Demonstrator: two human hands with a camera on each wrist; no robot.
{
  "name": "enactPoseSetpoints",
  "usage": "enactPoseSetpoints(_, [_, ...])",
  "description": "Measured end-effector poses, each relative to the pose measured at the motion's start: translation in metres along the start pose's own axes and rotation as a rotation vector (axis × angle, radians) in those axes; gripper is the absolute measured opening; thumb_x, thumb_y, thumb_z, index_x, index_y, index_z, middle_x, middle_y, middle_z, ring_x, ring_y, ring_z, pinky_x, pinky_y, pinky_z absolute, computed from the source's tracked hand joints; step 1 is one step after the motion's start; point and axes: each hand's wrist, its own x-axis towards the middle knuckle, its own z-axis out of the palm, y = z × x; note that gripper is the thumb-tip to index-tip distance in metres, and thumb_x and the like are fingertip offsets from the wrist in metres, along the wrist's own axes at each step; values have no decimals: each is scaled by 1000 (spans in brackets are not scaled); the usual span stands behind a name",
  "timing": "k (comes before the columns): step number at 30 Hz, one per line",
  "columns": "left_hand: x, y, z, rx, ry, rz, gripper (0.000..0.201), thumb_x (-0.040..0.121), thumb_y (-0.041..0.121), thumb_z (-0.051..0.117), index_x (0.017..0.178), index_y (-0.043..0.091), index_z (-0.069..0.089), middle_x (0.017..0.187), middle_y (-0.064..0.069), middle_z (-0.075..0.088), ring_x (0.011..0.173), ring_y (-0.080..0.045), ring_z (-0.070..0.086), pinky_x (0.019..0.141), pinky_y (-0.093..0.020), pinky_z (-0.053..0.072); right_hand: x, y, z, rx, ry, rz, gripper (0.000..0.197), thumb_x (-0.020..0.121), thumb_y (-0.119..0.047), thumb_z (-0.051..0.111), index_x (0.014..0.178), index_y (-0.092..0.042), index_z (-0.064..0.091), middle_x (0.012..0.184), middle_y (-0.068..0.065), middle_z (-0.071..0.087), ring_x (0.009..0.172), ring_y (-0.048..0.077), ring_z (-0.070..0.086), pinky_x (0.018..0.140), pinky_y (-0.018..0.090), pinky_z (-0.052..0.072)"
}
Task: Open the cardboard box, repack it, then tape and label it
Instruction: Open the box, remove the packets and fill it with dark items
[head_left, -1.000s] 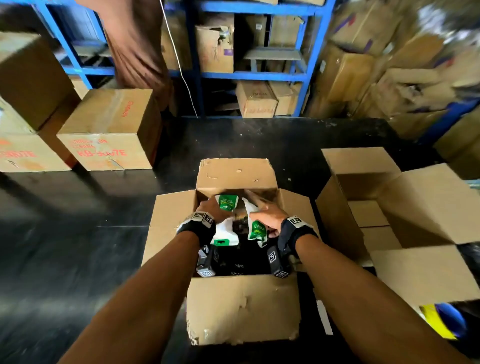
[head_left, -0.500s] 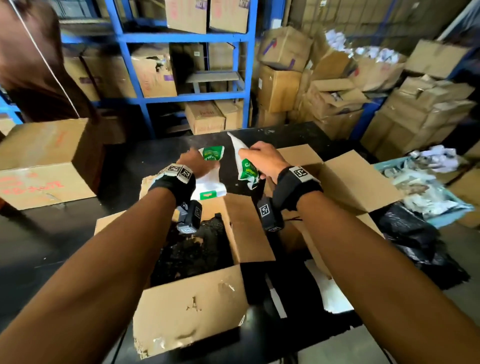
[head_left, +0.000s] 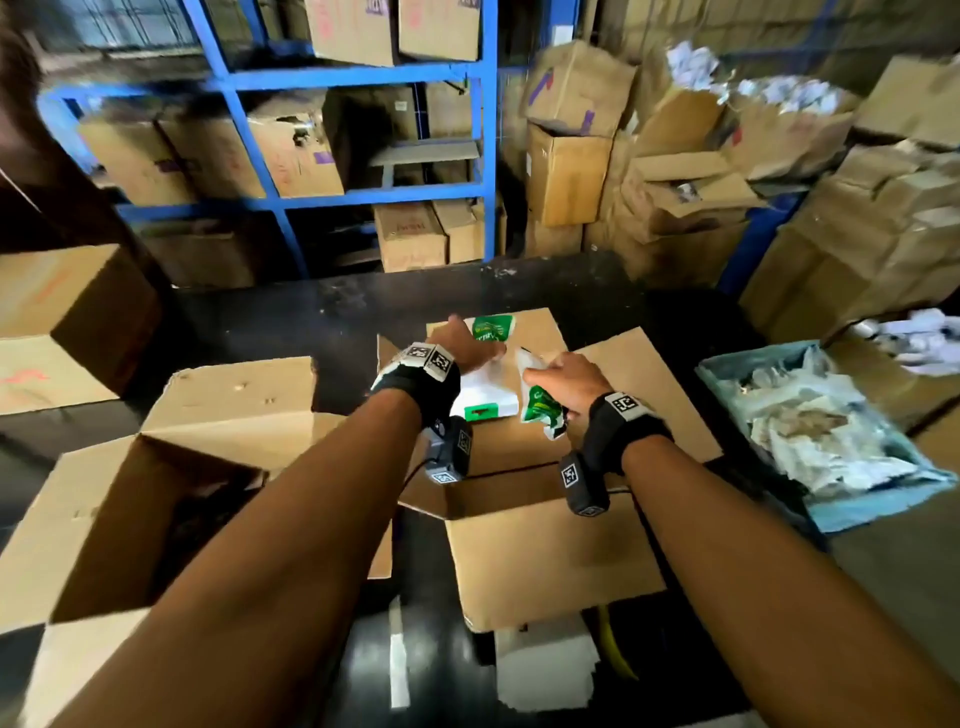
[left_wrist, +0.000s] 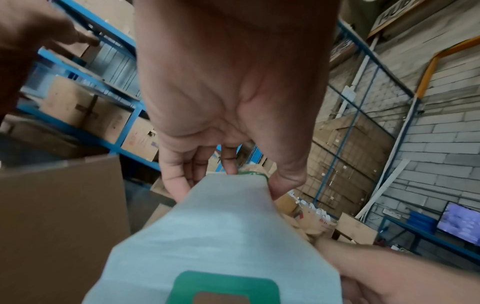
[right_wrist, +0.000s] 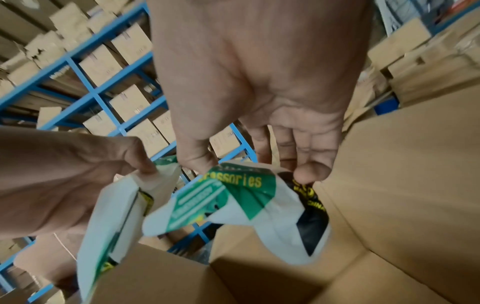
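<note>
Two open cardboard boxes stand on the black table: one at the left (head_left: 156, 467) with dark contents, one in the middle (head_left: 550, 551) with its flaps spread. Over the middle box my left hand (head_left: 467, 348) pinches the top of a flat white and green packet (head_left: 483, 395), seen close in the left wrist view as a pale packet (left_wrist: 221, 226). My right hand (head_left: 556, 374) grips a second, crumpled white and green packet (head_left: 543, 410); the right wrist view shows this packet (right_wrist: 233, 201), printed "accessories", hanging above the box's inside (right_wrist: 259, 277).
A pale blue bin (head_left: 883, 499) of crumpled wrappers sits right of the middle box. A closed carton (head_left: 62, 322) stands at the far left. Blue shelving (head_left: 332, 78) and stacked cartons (head_left: 675, 182) fill the background. White paper (head_left: 545, 670) lies under the box's front edge.
Both hands lifted the packets out of the left box and carried them right, over the middle box. The view swung right with them.
</note>
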Motion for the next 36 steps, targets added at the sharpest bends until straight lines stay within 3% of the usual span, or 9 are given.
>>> enactPoseSetpoints(7, [19, 3, 76, 43, -86, -200, 86, 82, 51, 71, 143, 4, 34, 140, -18, 52, 124, -37, 54, 85, -37, 44, 52, 51, 3, -59, -169, 75, 60, 69, -62, 74, 108, -17, 70, 104, 9, 74, 88, 30, 73, 75, 40, 63])
enactPoseSetpoints(11, [38, -15, 106, 63, -157, -307, 106, 67, 67, 77, 145, 8, 38, 141, -15, 54, 122, -35, 57, 96, -38, 51, 76, 67, 26, -52, -266, 102, 66, 61, -58, 79, 112, -19, 67, 113, 7, 73, 92, 30, 73, 78, 45, 63])
enactPoseSetpoints(18, [70, -46, 143, 13, -176, -450, 91, 74, 47, 80, 144, 7, 38, 144, -12, 50, 128, -33, 53, 100, -38, 46, 127, 70, 68, -221, -385, 114, 57, 76, -47, 80, 118, -11, 67, 121, 11, 71, 102, 33, 70, 88, 45, 60])
enactPoseSetpoints(24, [90, -80, 177, -35, -207, -551, 102, 80, 52, 75, 152, 4, 21, 155, -14, 34, 141, -33, 40, 111, -40, 39, 146, 85, 103, -409, -434, 161, 63, 83, -43, 77, 132, -7, 58, 130, 13, 66, 114, 32, 66, 82, 30, 53])
enactPoseSetpoints(26, [104, -100, 200, -61, -260, -591, 93, 77, 50, 77, 148, 11, 33, 148, -12, 46, 132, -32, 50, 106, -40, 45, 150, 93, 115, -459, -444, 182, 69, 81, -43, 77, 135, -7, 52, 133, 13, 63, 117, 32, 64, 87, 31, 53])
enactPoseSetpoints(28, [141, -158, 260, -83, -288, -575, 75, 63, 58, 79, 125, 26, 54, 130, -5, 63, 111, -23, 65, 94, -36, 54, 152, 99, 126, -504, -439, 197, 74, 79, -43, 78, 136, -6, 47, 135, 13, 60, 120, 33, 62, 89, 32, 53])
enactPoseSetpoints(30, [150, -170, 281, -76, -350, -557, 78, 53, 62, 77, 120, 29, 57, 127, 1, 66, 107, -15, 66, 90, -27, 54, 150, 105, 133, -530, -439, 207, 75, 79, -42, 77, 137, -7, 44, 137, 14, 58, 122, 33, 61, 91, 34, 52])
enactPoseSetpoints(32, [137, -158, 267, -43, -362, -586, 90, 55, 59, 78, 133, 23, 52, 134, -4, 59, 119, -23, 61, 94, -26, 47, 150, 110, 138, -533, -436, 218, 75, 81, -40, 77, 139, -7, 42, 139, 14, 57, 125, 34, 60, 94, 34, 52])
enactPoseSetpoints(36, [99, -107, 219, 7, -344, -553, 120, 55, 54, 86, 150, 14, 24, 145, -14, 41, 132, -33, 48, 104, -40, 46, 152, 114, 139, -532, -443, 236, 78, 79, -35, 81, 140, -6, 42, 141, 14, 55, 127, 34, 58, 98, 35, 51])
